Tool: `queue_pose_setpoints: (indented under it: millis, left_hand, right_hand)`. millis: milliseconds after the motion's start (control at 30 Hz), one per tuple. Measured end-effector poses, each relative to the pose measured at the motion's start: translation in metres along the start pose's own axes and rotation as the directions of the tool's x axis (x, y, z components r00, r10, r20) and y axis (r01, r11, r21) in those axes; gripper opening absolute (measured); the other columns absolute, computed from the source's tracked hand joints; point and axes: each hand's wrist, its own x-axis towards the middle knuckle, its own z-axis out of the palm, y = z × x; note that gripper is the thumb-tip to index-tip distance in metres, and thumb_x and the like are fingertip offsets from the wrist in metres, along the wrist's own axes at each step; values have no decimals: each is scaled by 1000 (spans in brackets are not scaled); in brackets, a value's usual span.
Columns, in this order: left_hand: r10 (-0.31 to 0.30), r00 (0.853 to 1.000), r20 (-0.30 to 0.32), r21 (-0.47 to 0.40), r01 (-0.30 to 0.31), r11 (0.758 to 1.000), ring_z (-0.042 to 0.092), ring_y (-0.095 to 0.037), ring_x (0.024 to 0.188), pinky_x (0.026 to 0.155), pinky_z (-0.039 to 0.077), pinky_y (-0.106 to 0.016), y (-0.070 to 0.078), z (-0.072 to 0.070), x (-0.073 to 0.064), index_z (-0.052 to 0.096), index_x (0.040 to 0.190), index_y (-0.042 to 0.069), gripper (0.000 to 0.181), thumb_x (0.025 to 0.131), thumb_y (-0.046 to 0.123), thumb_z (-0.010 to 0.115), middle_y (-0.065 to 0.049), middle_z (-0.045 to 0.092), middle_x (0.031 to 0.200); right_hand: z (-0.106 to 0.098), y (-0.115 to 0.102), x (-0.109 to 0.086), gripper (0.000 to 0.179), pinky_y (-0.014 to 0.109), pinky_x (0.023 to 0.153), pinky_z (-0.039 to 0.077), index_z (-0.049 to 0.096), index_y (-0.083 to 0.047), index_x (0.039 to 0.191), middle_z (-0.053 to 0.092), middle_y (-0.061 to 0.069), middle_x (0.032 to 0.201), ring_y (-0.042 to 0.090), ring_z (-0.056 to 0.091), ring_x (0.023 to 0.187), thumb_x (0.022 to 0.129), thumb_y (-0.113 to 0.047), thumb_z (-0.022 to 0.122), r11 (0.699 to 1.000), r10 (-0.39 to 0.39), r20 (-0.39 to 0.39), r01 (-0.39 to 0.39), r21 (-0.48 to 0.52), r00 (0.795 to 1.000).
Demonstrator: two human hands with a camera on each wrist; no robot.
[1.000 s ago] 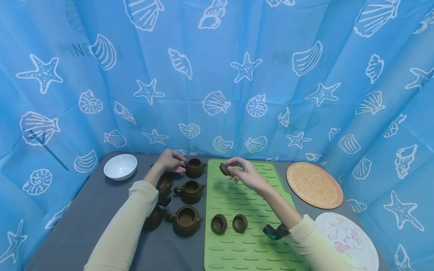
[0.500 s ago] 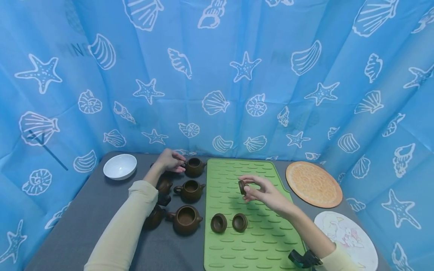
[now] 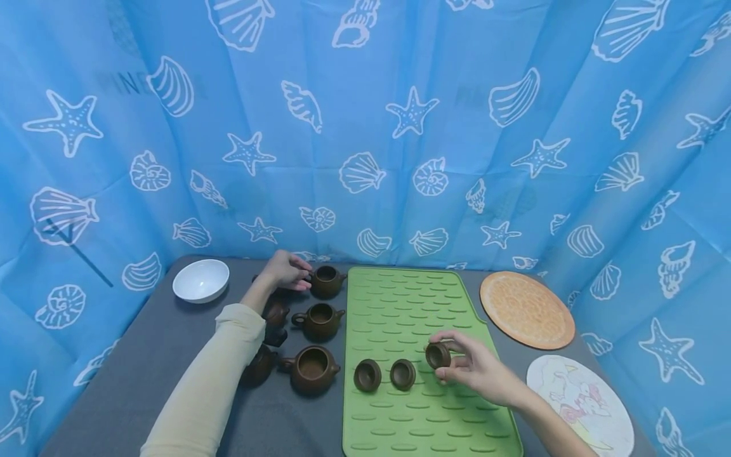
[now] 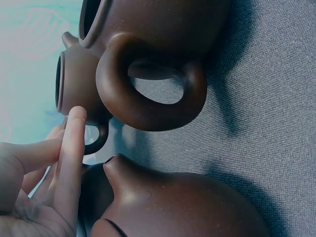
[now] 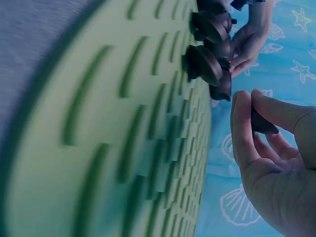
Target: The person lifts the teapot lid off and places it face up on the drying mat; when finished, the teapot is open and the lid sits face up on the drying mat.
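Three lidless brown clay teapots stand in a column left of the green mat: a far teapot (image 3: 327, 281), a middle teapot (image 3: 321, 322) and a near teapot (image 3: 313, 370). My left hand (image 3: 287, 271) pinches the far teapot's handle (image 4: 102, 136) between thumb and fingers. Over the mat, my right hand (image 3: 476, 368) pinches a small brown teapot lid (image 3: 438, 355), its hollow underside toward the head camera. Two similar lids lie hollow side up on the mat: a left lid (image 3: 367, 376) and a middle lid (image 3: 403, 374). The held lid is just right of them.
More brown teapots (image 3: 259, 367) sit left of the column, partly behind my left arm. A white bowl (image 3: 201, 281) stands at the back left. Right of the green mat (image 3: 394, 422) lie an orange round mat (image 3: 528, 311) and a white round mat (image 3: 582, 406) with a drawing.
My right hand has carried the lid from the mat's far end toward me and to the right, lowering it beside the two other lids. My left hand has stayed at the far teapot's handle.
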Motion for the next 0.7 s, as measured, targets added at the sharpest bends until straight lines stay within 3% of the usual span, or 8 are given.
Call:
queue_pose_setpoints:
  millis: [167,333,433,700]
  left_hand:
    - [-6,1000,-5,8,6,1000,81,-15,75,91,69,-44,1,0,-2,72,129,-7,25,108,-1,58,-31,72,128]
    - [4,1000,0,11,-4,1000,81,-16,74,87,70,-43,-1,0,-2,72,128,-7,24,108,-2,59,-31,73,126]
    - [15,1000,4,12,-15,1000,80,-15,72,85,71,-43,-2,0,-1,72,128,-8,25,107,-3,59,-31,73,126]
    - [22,1000,7,23,-22,999,81,-17,76,83,71,-42,-1,0,1,72,127,-8,24,108,-3,58,-32,72,128]
  right_hand:
    - [5,9,-8,59,37,75,68,43,15,148,57,44,136,14,79,90,102,-5,73,1000,0,12,1,-25,1000]
    - [9,16,-10,58,29,72,66,50,13,145,66,36,126,8,75,86,98,-7,78,997,60,11,-60,-56,998]
    - [11,17,-10,57,26,71,65,53,12,142,66,36,129,9,77,84,95,-5,81,994,84,6,-83,-78,996]
    - [15,14,-8,54,24,68,64,62,3,137,71,23,123,4,72,77,89,-6,87,964,125,-38,-130,-231,991]
